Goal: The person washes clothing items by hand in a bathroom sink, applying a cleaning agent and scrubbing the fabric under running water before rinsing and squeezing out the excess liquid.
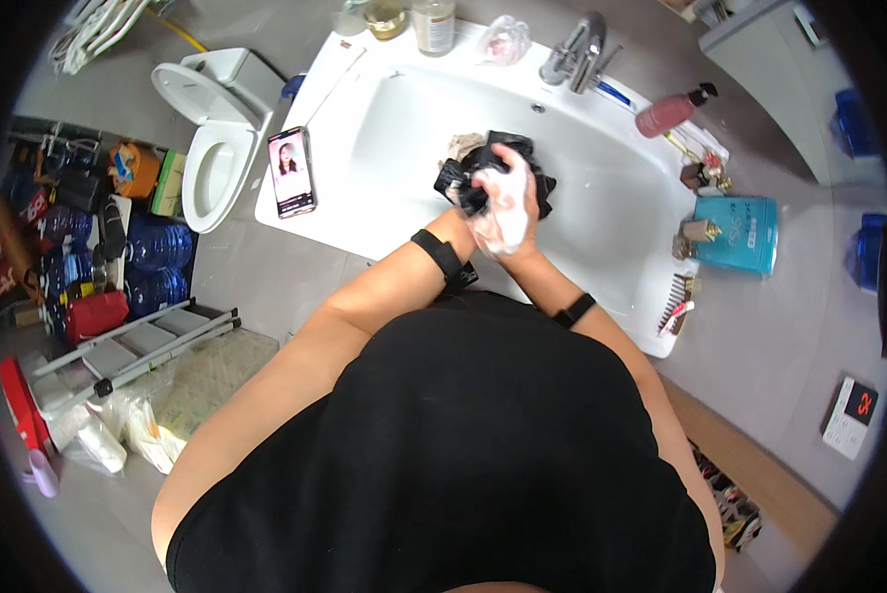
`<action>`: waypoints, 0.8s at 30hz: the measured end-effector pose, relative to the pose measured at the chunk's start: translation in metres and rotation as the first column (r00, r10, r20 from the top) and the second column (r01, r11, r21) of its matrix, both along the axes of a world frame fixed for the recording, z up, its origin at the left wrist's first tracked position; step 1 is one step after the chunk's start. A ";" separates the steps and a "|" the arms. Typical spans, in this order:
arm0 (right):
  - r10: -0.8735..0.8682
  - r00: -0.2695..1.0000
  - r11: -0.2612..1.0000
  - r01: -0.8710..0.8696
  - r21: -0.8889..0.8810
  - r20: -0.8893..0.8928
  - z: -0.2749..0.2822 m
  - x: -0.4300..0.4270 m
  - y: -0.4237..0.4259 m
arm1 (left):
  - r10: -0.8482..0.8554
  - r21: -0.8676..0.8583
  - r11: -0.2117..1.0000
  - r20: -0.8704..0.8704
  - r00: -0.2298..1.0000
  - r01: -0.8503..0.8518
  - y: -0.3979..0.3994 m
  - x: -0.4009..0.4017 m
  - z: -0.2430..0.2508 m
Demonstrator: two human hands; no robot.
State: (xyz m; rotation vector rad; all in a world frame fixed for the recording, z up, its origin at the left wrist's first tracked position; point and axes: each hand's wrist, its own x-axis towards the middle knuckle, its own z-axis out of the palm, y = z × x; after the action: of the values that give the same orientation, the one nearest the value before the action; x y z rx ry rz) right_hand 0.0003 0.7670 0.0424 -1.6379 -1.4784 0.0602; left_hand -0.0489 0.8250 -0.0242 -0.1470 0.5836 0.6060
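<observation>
Both hands meet over the white sink basin (pixel 614 222), working on a bunched black cloth (pixel 521 144). My right hand (pixel 514 204), thickly coated in white lather, presses around the cloth. My left hand (pixel 467 215) is close against it, gripping the cloth's near left part; lather and blur partly hide its fingers. A beige cloth (pixel 459 148) shows behind the black one, on the basin floor. The chrome faucet (pixel 580 55) stands at the basin's far rim, with no water stream visible.
A smartphone (pixel 293 174) lies on the sink's left ledge. A clear bottle (pixel 434 28) and a crumpled plastic bag (pixel 504 41) stand along the back. On the right are a pink pump bottle (pixel 665 115), a teal pouch (pixel 747 236) and a comb (pixel 673 304). A toilet (pixel 217 170) stands left.
</observation>
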 end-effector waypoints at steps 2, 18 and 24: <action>-0.190 0.977 0.939 0.153 -0.307 -0.095 -0.023 0.030 0.036 | -0.071 0.351 0.870 -0.605 0.793 0.346 -0.011 0.008 0.024; -0.225 0.974 0.622 0.139 -0.771 -0.005 -0.021 0.058 0.055 | -0.037 0.268 0.946 -0.473 0.880 0.184 0.007 0.007 0.035; -0.294 0.953 0.842 0.225 -0.491 -0.067 -0.059 0.059 0.046 | -0.030 0.319 0.927 -0.456 0.890 0.195 -0.002 0.002 0.048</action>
State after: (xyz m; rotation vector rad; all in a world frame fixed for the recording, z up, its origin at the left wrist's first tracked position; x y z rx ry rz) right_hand 0.0590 0.8126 -0.0165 -2.1745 -1.1737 0.4114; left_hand -0.0473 0.8229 0.0236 0.3821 0.9070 0.6235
